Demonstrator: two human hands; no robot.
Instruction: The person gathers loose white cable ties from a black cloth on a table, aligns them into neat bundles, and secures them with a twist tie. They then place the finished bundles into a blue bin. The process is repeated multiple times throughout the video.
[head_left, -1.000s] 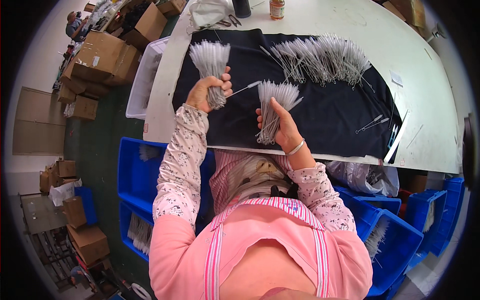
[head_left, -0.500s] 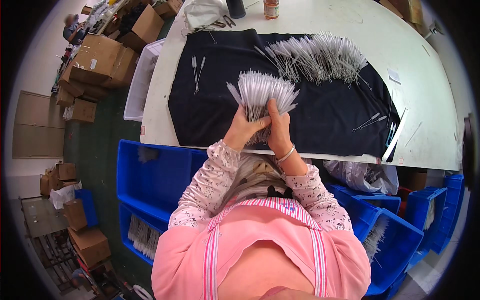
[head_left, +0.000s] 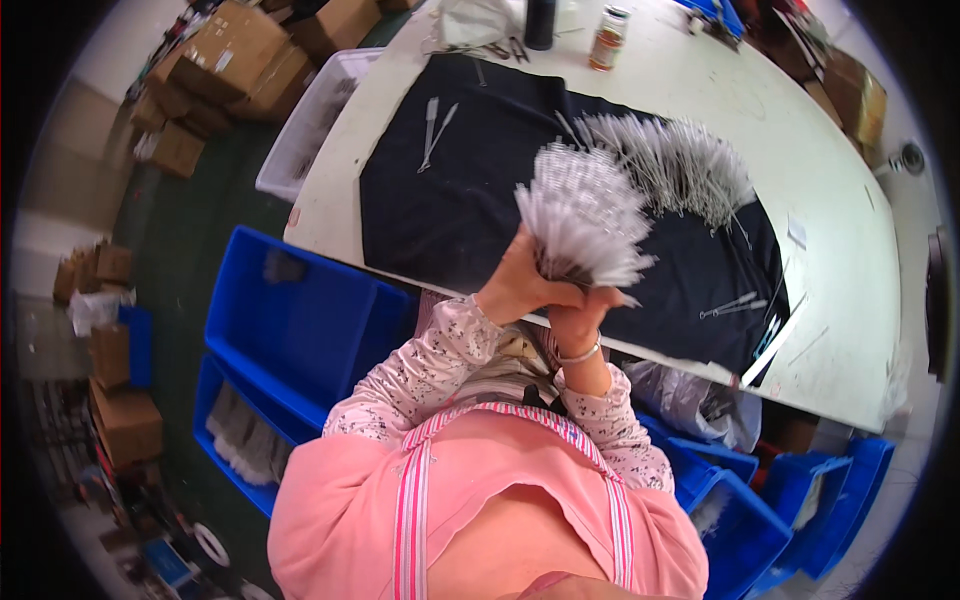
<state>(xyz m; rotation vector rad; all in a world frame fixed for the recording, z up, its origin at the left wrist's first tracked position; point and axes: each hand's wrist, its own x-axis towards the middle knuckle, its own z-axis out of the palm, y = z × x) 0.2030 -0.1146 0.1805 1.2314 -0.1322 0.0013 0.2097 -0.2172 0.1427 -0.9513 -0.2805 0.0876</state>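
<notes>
A thick bundle of thin wire-handled brushes with white bristles (head_left: 585, 210) is held upright, bristle ends up, over the near edge of a dark cloth (head_left: 460, 200). My left hand (head_left: 522, 280) is wrapped round the bundle's left and lower side. My right hand (head_left: 582, 318) closes on its lower end from the right; the wire handles are mostly hidden in my palms. Behind the bundle lies a wide heap of the same brushes (head_left: 690, 165) on the cloth. Two single brushes (head_left: 432, 135) lie at the cloth's left, and a few loose brushes (head_left: 735, 305) at its right.
The cloth covers part of a white table (head_left: 840, 250). A glass jar (head_left: 607, 38), a dark bottle (head_left: 540, 22) and scissors (head_left: 515, 50) stand or lie at the back. Blue bins (head_left: 300, 320) flank me below the table edge; a white crate (head_left: 310, 130) stands left.
Both hands have brought the bundle nearer and slightly right, tilting its bristle ends toward me. My right hand has moved down to the bundle's base. The whole view has turned with my head.
</notes>
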